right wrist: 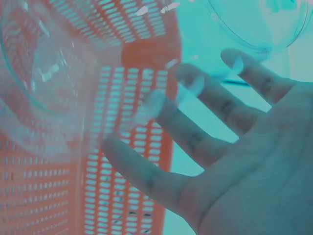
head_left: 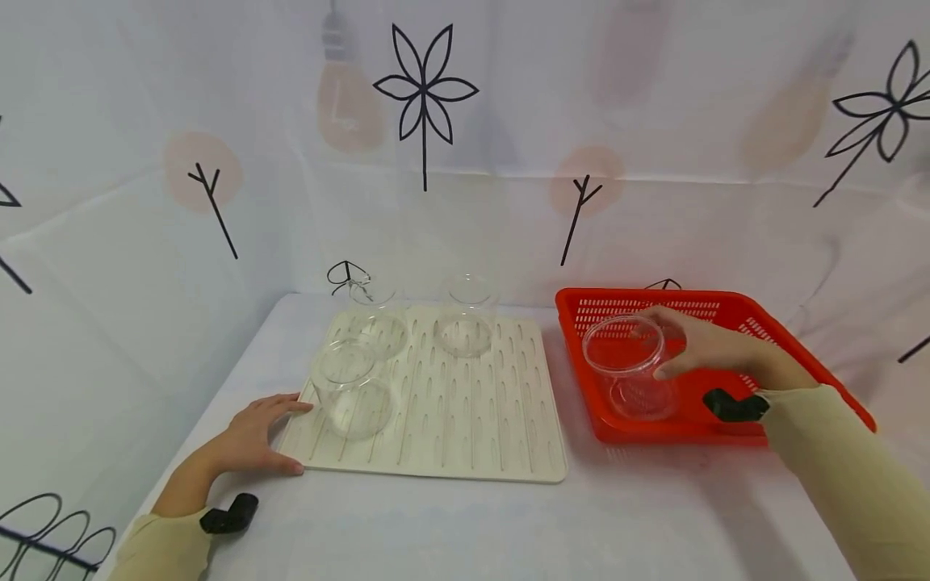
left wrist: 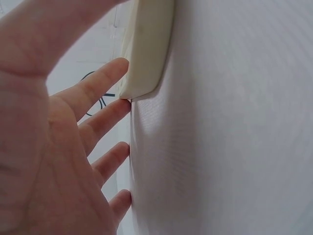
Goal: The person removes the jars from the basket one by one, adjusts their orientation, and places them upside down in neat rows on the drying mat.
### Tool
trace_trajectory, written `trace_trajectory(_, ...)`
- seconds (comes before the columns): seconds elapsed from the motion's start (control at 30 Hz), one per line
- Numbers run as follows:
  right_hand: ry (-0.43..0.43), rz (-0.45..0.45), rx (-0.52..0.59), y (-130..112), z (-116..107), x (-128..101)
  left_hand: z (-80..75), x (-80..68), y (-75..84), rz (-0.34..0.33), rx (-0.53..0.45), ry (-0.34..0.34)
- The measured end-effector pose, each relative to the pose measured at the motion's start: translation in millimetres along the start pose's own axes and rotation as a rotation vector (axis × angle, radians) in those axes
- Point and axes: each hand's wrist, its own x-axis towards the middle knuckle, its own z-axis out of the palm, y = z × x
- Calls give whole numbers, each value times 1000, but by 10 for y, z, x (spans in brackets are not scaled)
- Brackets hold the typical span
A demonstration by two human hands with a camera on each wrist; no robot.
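Observation:
My right hand point(head_left: 701, 343) reaches into the red basket point(head_left: 686, 432) and grips a clear cylindrical container point(head_left: 628, 367). Its thumb lies on the near side, with fingers behind the rim. The container tilts to the left. In the right wrist view its clear wall point(right wrist: 46, 73) meets the spread fingertips. My left hand point(head_left: 250, 436) rests at the left edge of a cream ridged drying mat point(head_left: 494, 440), fingers extended. In the left wrist view, fingertips point(left wrist: 120, 68) touch the mat's side point(left wrist: 149, 54). Three more clear containers stand on the mat, one near the left hand point(head_left: 356, 403).
Two of the containers stand toward the mat's back, one at the left point(head_left: 378, 323) and one in the middle point(head_left: 467, 323). A white cloth point(head_left: 436, 532) covers the table. Behind it hangs a patterned white curtain point(head_left: 494, 226). The basket has raised perforated walls.

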Motion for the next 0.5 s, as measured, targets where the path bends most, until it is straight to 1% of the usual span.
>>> trace_trajectory(0.17,45,1,-48,-151,28,-28,2,-7,19,-9,11,2)
trace_trajectory(0.27,83,-13,-91,-254,64,-47,7,-10,22,-15,14,1)
trace_trajectory(0.5,190,-46,-178,-385,157,-20,2,-7,29,-14,13,2)
